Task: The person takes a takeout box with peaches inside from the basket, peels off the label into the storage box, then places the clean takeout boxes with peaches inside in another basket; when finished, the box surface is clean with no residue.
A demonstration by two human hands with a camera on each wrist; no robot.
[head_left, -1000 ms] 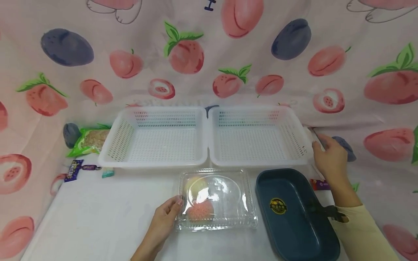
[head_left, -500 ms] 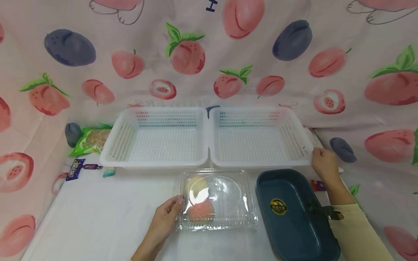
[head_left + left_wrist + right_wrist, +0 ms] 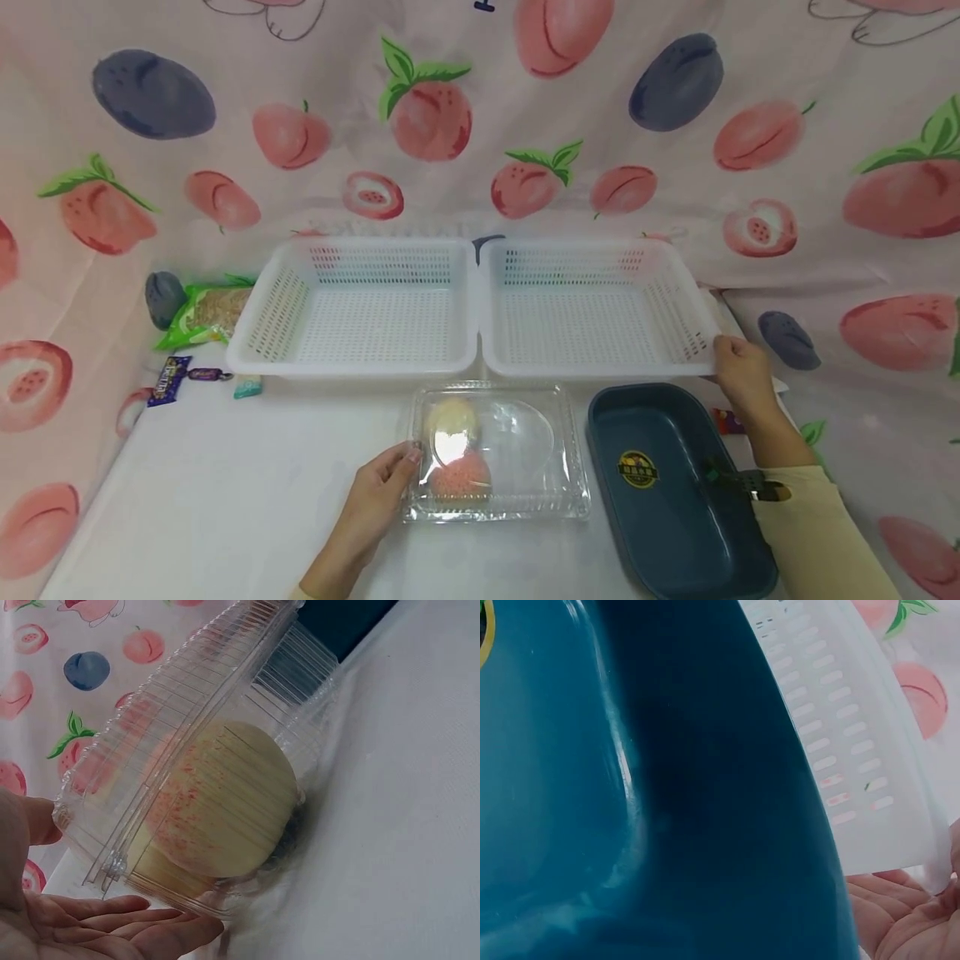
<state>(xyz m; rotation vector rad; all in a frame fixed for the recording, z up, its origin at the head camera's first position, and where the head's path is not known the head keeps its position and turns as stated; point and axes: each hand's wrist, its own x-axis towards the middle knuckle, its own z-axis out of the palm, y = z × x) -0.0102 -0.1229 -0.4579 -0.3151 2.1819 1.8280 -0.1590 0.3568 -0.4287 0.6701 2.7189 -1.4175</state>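
Observation:
My left hand (image 3: 378,487) pinches the left edge of a clear plastic clamshell box (image 3: 525,492), thumb on top and fingers underneath. Two round, peach-like pieces sit in its left half: a pale yellow one (image 3: 453,417) and a pink one (image 3: 461,477). In the left wrist view a pale round piece with red specks (image 3: 232,799) shows through the box wall. With curled fingers, my right hand (image 3: 744,375) grips the front right corner of the right white slotted basket (image 3: 600,369); its fingers reach under the rim (image 3: 900,866) in the right wrist view.
A second white basket (image 3: 352,367) stands beside the first at the back. The dark blue tray (image 3: 675,533) lies right of the box, near my right forearm. At left are a green bag (image 3: 210,317) and small wrapped sweets (image 3: 168,382); a red packet (image 3: 727,421) lies behind my right wrist.
My right hand has come forward from beside the right basket to its front right corner and now grips it there. My left hand stays on the box edge.

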